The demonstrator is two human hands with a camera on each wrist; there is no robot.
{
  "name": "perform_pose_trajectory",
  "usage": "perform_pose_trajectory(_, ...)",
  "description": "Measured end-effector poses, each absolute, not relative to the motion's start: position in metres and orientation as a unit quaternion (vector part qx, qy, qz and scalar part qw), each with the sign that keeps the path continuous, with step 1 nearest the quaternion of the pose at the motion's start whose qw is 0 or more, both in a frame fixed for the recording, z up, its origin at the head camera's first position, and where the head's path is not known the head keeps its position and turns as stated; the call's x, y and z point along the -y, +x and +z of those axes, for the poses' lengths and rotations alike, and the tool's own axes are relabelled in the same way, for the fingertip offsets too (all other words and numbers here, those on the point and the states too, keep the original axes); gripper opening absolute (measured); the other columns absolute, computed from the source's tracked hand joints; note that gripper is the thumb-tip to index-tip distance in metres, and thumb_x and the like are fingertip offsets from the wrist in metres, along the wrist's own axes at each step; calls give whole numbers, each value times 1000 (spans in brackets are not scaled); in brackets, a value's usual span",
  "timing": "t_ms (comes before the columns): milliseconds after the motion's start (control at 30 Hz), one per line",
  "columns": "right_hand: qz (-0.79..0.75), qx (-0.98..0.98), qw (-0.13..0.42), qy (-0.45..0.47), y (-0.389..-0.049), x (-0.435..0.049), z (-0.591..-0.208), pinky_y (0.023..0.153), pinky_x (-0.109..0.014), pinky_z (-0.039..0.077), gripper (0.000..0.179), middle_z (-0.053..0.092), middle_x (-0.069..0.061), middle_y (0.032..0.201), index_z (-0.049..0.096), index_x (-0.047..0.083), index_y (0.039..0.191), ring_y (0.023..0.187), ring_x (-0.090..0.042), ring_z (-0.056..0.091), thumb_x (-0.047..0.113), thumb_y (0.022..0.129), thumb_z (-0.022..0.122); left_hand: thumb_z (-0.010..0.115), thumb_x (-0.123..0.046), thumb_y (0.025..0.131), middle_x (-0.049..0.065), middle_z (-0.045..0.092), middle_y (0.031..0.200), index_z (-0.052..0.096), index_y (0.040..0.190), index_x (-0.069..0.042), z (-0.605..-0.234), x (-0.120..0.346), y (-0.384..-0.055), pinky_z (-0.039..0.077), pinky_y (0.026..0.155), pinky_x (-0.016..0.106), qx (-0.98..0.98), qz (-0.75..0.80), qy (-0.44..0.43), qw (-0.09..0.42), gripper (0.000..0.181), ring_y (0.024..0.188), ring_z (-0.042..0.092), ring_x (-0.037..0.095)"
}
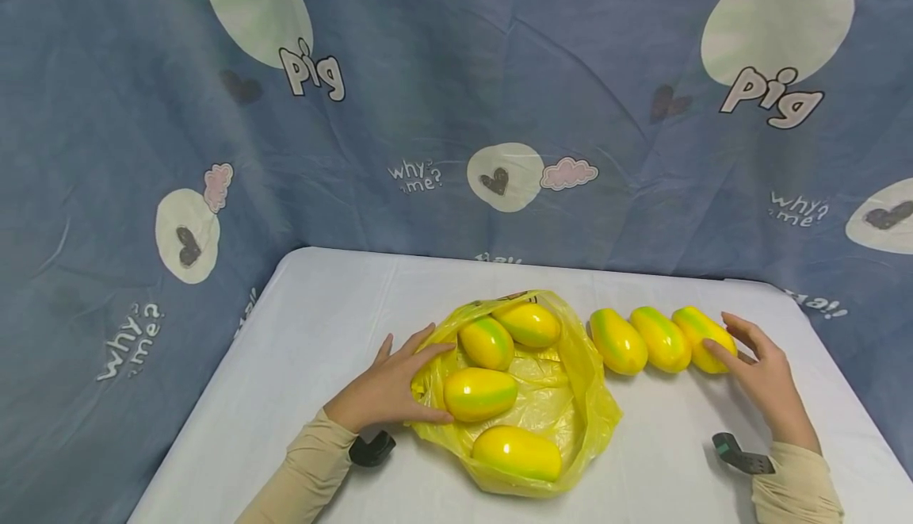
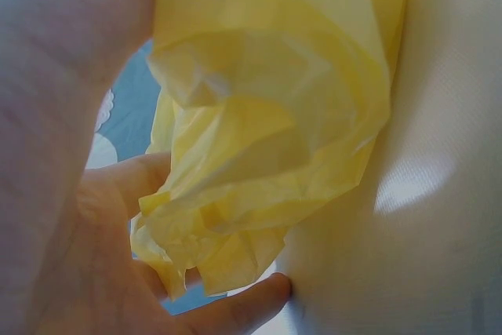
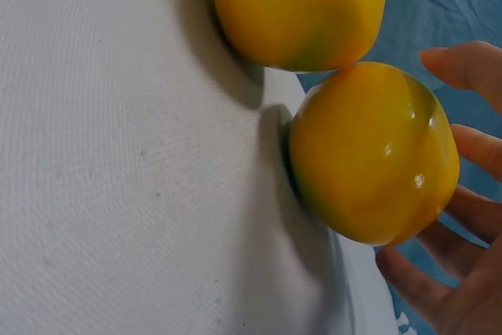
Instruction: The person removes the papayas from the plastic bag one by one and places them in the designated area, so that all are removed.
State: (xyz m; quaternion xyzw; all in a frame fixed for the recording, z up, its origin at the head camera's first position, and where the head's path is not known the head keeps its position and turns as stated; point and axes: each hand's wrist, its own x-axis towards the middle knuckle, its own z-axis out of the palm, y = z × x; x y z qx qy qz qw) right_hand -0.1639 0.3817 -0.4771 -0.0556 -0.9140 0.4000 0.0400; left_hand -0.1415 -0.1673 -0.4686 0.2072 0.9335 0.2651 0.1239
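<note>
In the head view, a yellow plastic bag [image 1: 585, 429] lies with its mouth wide, and several shiny yellow-green mangoes [image 1: 480, 394] rest inside. My left hand [image 1: 392, 385] is at the bag's left rim, thumb and index finger spread over the edge. Crumpled bag plastic [image 2: 259, 131] hides part of that hand in the left wrist view. To the bag's right, three mangoes stand in a row. Around the rightmost mango [image 1: 702, 340], my right hand [image 1: 770, 381] has its fingers spread. The right wrist view shows the thumb apart from this mango [image 3: 376, 154], with other fingers close beside it.
A white cloth [image 1: 342, 294] covers the table. Behind and at the sides hangs a blue printed curtain [image 1: 428, 112]. A dark wrist device shows at the left wrist [image 1: 372, 449] and another at the right wrist [image 1: 742, 454].
</note>
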Motion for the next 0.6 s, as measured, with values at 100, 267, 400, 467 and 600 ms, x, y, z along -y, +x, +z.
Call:
perform_pose_trajectory(100, 402, 912, 57, -58, -163, -381, -477, 91, 9, 33, 74, 35, -24, 165, 34, 9, 161, 156, -25, 33, 43, 102, 63, 81, -75, 70, 9, 19, 174, 45, 156, -32, -468, 167, -141, -2, 126, 72, -933, 265, 208, 124, 102, 157, 32, 33)
perform_pose_trajectory(267, 406, 907, 93, -61, -163, -380, -472, 94, 9, 34, 70, 40, -15, 164, 38, 8, 159, 150, -5, 37, 39, 102, 65, 80, -76, 70, 9, 19, 174, 44, 156, -32, -468, 166, -143, -1, 126, 72, -933, 264, 210, 123, 103, 157, 31, 33)
perform_pose_trajectory(400, 409, 901, 129, -67, -162, -375, -466, 98, 7, 34, 65, 45, -11, 162, 42, 10, 157, 143, 3, 42, 35, 102, 66, 80, -76, 70, 8, 19, 174, 44, 156, -32, -469, 166, -144, -1, 126, 72, -934, 263, 209, 122, 104, 157, 31, 32)
perform_pose_trajectory(467, 417, 895, 145, -69, -161, -371, -461, 99, 5, 36, 62, 48, -10, 159, 45, 12, 156, 138, 5, 45, 32, 102, 67, 81, -76, 69, 6, 18, 174, 44, 156, -34, -470, 166, -143, -1, 126, 71, -935, 261, 206, 123, 104, 157, 31, 31)
perform_pose_trajectory(600, 438, 879, 183, -52, -157, -355, -448, 96, 2, 43, 54, 59, 4, 143, 53, 13, 151, 124, 13, 51, 21, 100, 69, 80, -77, 69, 5, 18, 175, 42, 157, -35, -470, 167, -142, -2, 127, 69, -936, 258, 200, 130, 104, 158, 30, 29)
